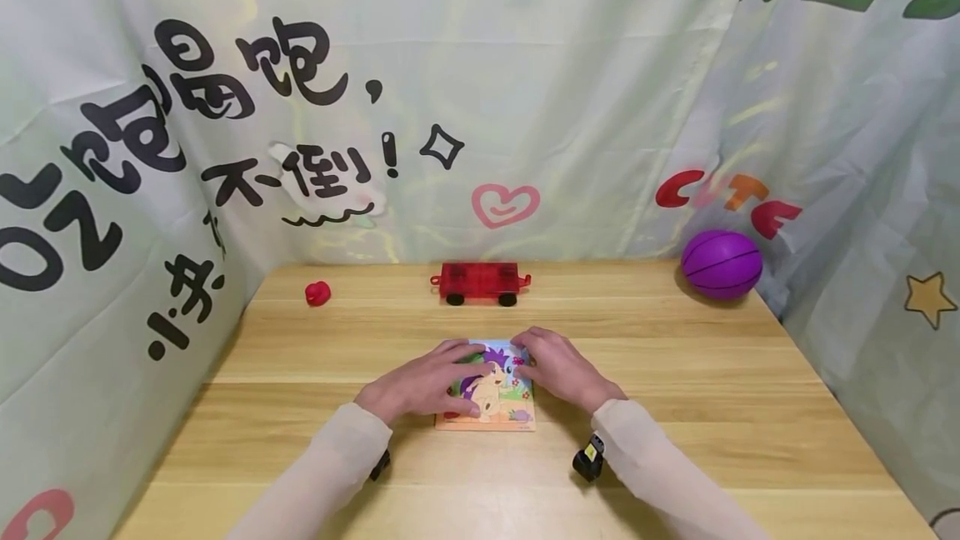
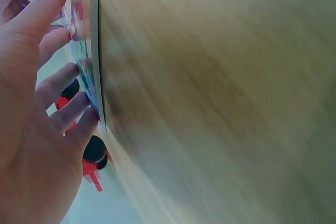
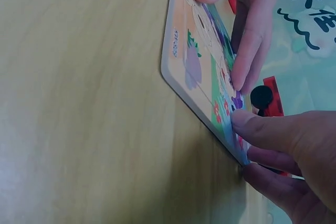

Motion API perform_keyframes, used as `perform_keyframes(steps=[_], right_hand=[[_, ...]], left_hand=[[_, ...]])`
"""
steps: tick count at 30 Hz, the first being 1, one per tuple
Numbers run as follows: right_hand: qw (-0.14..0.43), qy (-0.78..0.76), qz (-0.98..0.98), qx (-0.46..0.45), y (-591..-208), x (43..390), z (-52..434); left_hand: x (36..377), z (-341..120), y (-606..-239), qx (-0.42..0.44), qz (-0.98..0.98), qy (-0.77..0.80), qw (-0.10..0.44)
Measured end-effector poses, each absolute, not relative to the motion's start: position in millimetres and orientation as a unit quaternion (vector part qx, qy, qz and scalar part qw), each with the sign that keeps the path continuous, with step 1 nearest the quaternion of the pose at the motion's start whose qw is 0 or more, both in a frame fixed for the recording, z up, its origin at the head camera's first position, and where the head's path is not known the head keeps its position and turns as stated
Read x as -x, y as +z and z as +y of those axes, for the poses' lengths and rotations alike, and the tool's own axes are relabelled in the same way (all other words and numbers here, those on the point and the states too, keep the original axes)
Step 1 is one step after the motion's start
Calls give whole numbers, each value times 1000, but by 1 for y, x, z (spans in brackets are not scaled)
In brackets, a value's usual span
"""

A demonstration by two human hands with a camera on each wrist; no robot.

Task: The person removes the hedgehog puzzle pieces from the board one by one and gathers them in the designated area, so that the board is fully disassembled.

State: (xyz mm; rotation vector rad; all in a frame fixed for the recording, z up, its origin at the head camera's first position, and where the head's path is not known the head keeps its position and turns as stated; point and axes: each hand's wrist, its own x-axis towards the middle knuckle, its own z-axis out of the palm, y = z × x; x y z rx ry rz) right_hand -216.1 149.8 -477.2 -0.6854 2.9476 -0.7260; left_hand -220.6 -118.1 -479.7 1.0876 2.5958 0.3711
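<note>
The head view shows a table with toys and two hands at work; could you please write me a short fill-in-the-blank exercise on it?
1. The ball at the far right of the table is coloured ____.
2. The wagon is red, but its wheels are ____.
3. The left hand and right hand touch the picture board; nearer the small red object is the ____ hand.

Missing words: purple; black; left.

Forearms (image 1: 318, 469) angled inward; left grip (image 1: 425, 380), fingers (image 1: 463, 370) spread; right grip (image 1: 564, 367), thumb (image 3: 265, 129) extended.
</note>
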Motion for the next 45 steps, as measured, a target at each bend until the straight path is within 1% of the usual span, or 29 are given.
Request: perform_keyframes(steps=[5,11,20,23,27,30,40,45], right_hand=[[7,-231,949,213,-478,215,147],[-5,-214,950,227,-476,214,144],[-2,-213,947,239,-471,218,139],[18,-220,948,228,-469,223,137],[72,-244,947,198,-467,229,139],[98,-264,941,186,-467,233,143],[127,-298,928,184,-471,243,151],[129,-294,928,190,-471,244,150]], left_hand=[[220,-120,-480,-387,901,126,150],[220,-120,-481,-389,900,123,152],[220,-121,-478,-387,900,121,157],[220,-121,-478,-387,900,122,159],[219,-119,-478,-384,900,124,163],[219,-119,-478,-380,901,126,165],[219,-118,-479,-376,902,127,170],[220,-118,-479,-377,901,128,171]])
